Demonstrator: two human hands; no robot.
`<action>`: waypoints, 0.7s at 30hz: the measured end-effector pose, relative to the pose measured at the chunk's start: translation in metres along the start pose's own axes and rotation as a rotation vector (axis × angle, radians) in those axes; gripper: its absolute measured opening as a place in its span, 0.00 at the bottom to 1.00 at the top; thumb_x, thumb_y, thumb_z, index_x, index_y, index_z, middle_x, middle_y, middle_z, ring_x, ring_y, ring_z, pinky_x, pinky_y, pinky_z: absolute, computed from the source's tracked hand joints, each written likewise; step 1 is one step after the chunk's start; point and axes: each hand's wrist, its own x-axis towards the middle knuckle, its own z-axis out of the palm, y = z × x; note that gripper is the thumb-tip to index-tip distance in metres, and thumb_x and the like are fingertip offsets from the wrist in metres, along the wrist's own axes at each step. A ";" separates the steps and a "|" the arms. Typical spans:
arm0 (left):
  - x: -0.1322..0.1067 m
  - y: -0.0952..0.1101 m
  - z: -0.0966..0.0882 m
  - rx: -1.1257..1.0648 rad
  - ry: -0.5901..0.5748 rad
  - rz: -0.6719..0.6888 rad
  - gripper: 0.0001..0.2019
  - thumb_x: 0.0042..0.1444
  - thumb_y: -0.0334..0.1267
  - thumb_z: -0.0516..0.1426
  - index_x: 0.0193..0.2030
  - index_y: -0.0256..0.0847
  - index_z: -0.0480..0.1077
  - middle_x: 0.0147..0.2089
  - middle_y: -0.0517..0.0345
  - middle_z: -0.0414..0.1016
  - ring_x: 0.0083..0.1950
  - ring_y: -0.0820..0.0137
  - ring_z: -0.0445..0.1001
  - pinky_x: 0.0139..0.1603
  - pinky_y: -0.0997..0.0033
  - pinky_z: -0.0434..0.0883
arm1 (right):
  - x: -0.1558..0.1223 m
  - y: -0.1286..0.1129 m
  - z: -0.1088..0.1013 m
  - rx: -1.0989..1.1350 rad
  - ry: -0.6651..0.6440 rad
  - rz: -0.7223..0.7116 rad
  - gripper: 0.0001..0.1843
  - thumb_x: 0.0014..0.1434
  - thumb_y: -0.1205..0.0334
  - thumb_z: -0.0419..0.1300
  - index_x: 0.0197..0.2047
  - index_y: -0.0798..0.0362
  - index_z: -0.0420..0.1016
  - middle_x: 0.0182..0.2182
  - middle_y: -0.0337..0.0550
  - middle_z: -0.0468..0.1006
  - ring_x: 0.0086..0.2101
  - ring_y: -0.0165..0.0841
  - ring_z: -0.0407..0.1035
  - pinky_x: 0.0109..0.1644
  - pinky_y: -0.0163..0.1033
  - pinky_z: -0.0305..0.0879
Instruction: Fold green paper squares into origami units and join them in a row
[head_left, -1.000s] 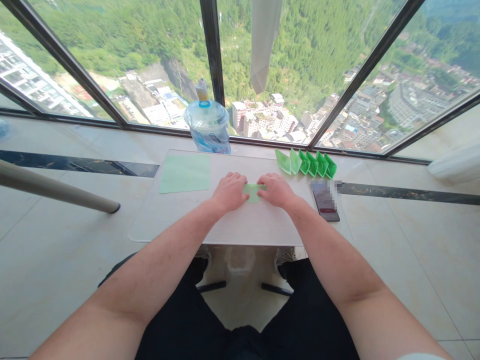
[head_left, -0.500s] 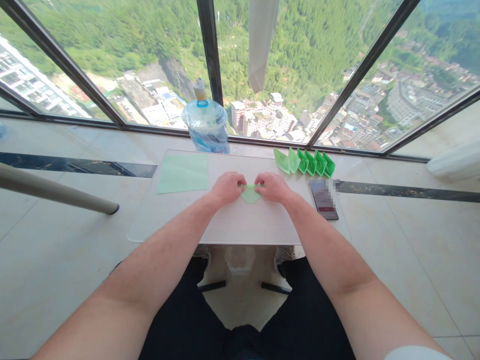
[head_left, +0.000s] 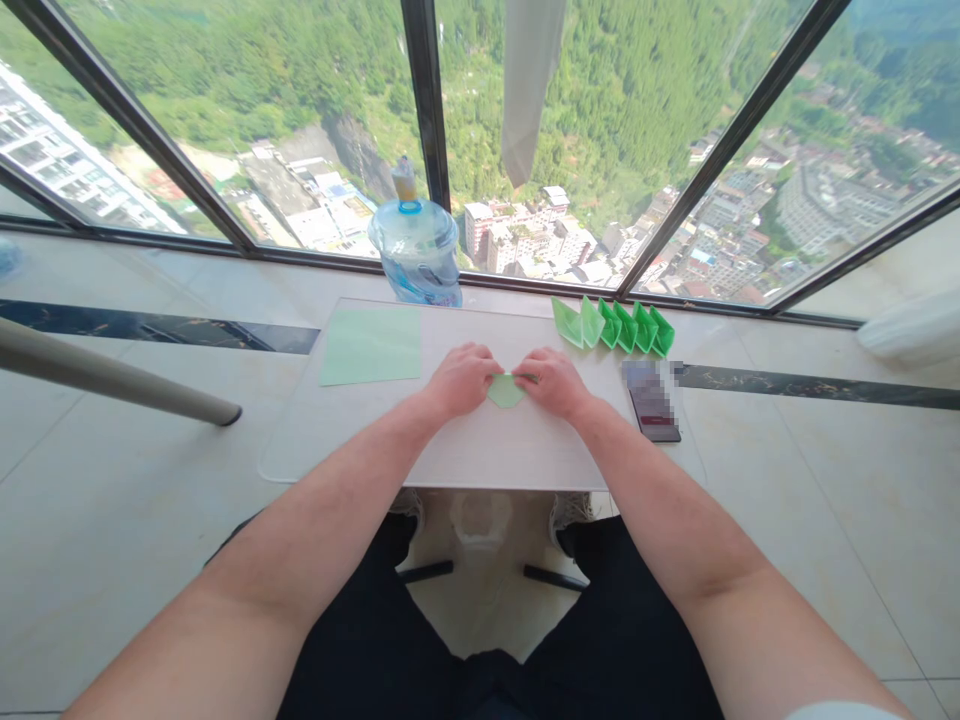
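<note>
A small folded piece of light green paper (head_left: 505, 391) lies on the white table between my hands. Its lower edge narrows toward me, and its upper corners are hidden under my fingers. My left hand (head_left: 466, 380) is closed on the paper's left side, fingertips pressed along the top edge. On the right side, my right hand (head_left: 553, 381) pinches the same edge. A flat sheet of pale green paper (head_left: 372, 346) rests to the left of my left hand. Beyond my right hand, several folded green paper pieces (head_left: 616, 326) stand in a row.
The low white table (head_left: 337, 440) has a phone (head_left: 654, 402) at its right edge. A large blue water bottle (head_left: 418, 250) stands behind it, by the window. A beige pole (head_left: 120, 375) reaches in from the left above the floor.
My fingers have come closer together along the folded paper's top edge, the left hand moving rightward. The whole view has shifted slightly.
</note>
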 end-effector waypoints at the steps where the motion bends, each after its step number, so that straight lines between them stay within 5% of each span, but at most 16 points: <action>1: -0.001 0.001 0.000 0.014 0.006 0.022 0.14 0.61 0.33 0.54 0.45 0.45 0.81 0.44 0.52 0.78 0.47 0.60 0.72 0.51 0.57 0.68 | -0.001 0.000 0.000 -0.016 0.007 -0.013 0.07 0.62 0.63 0.63 0.40 0.50 0.83 0.40 0.45 0.80 0.43 0.37 0.68 0.52 0.41 0.60; 10: -0.014 0.017 0.000 0.217 0.017 0.111 0.14 0.61 0.26 0.51 0.43 0.39 0.78 0.43 0.48 0.75 0.46 0.60 0.69 0.47 0.60 0.67 | -0.010 -0.005 0.001 -0.198 0.025 -0.086 0.10 0.67 0.60 0.58 0.38 0.52 0.81 0.40 0.46 0.79 0.44 0.38 0.66 0.51 0.42 0.55; 13: -0.018 0.025 -0.002 0.247 0.012 0.091 0.11 0.62 0.32 0.52 0.42 0.37 0.76 0.43 0.47 0.74 0.47 0.58 0.69 0.48 0.58 0.67 | -0.011 -0.005 0.002 -0.201 0.026 -0.080 0.09 0.67 0.60 0.58 0.42 0.52 0.81 0.41 0.46 0.79 0.45 0.38 0.66 0.51 0.42 0.54; 16: -0.021 0.031 -0.004 0.247 0.018 0.065 0.13 0.63 0.41 0.55 0.48 0.37 0.75 0.45 0.46 0.73 0.50 0.56 0.69 0.49 0.56 0.67 | -0.012 -0.003 0.003 -0.179 0.024 -0.084 0.11 0.66 0.62 0.59 0.49 0.50 0.80 0.42 0.45 0.79 0.46 0.38 0.65 0.52 0.42 0.54; 21: -0.023 0.036 -0.004 0.269 0.004 0.035 0.18 0.63 0.42 0.56 0.58 0.43 0.71 0.45 0.48 0.73 0.50 0.55 0.69 0.49 0.55 0.67 | -0.012 -0.001 0.004 -0.190 0.022 -0.104 0.12 0.67 0.60 0.58 0.49 0.47 0.81 0.41 0.45 0.79 0.44 0.38 0.64 0.50 0.42 0.54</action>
